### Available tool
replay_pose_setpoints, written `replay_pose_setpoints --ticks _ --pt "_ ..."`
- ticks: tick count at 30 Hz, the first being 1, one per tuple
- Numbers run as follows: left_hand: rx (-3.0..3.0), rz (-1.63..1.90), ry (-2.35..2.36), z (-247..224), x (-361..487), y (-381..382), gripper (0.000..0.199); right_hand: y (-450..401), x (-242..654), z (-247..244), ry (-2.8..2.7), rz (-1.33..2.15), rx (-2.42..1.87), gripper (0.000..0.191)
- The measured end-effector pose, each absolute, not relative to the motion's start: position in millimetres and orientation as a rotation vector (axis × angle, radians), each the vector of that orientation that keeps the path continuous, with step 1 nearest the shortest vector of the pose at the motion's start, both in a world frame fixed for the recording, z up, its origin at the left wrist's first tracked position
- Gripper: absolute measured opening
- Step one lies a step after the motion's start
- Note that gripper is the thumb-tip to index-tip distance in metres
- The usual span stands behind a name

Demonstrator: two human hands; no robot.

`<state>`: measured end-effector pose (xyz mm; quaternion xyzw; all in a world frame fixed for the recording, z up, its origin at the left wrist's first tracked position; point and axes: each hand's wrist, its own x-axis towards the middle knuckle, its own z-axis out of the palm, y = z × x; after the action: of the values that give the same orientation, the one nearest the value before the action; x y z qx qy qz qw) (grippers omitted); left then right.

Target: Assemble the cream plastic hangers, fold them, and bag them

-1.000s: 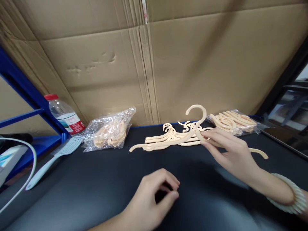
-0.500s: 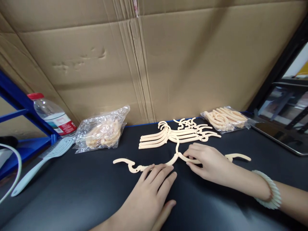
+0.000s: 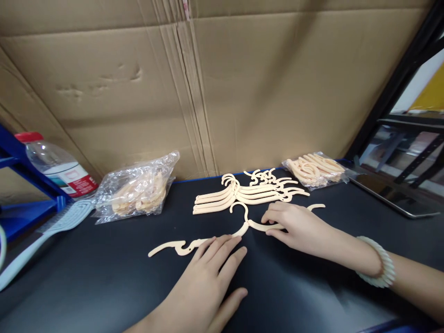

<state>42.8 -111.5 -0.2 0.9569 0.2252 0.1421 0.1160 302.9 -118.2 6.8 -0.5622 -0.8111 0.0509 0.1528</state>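
A cream plastic clothes hanger (image 3: 243,227) lies on the black table (image 3: 104,286), its hook pointing away from me. My left hand (image 3: 203,277) rests palm down with fingers stretched over the hanger's left arm, the thumb apart. On the other side, the fingers and thumb of my right hand (image 3: 294,226) close around the right arm, hiding part of it. Both curved end pieces stick out beyond my hands. Just behind the hook sits a row of similar hangers (image 3: 215,200), with several small hooked pieces (image 3: 263,175) at its back right.
A clear bag of cream parts (image 3: 138,194) stands left, another bag (image 3: 315,169) back right. Further left are a pale blue hairbrush (image 3: 65,222), a red-capped bottle (image 3: 62,166) and a blue frame (image 3: 31,185). Cardboard (image 3: 243,92) walls the back; a metal tray (image 3: 391,194) lies right.
The camera view has shifted slightly. The hanger has turned a little, its left end nearer me and its right end farther away; its hook now shows more fully. Both hands stay on it.
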Motion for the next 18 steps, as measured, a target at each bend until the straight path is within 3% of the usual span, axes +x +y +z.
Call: replay_pose_setpoints --ticks 18 --pt "2.799 0.436 0.657 2.4 44.4 -103.6 0.046 -108.7 309.7 4.3 -2.273 0.160 -1.581 0.009"
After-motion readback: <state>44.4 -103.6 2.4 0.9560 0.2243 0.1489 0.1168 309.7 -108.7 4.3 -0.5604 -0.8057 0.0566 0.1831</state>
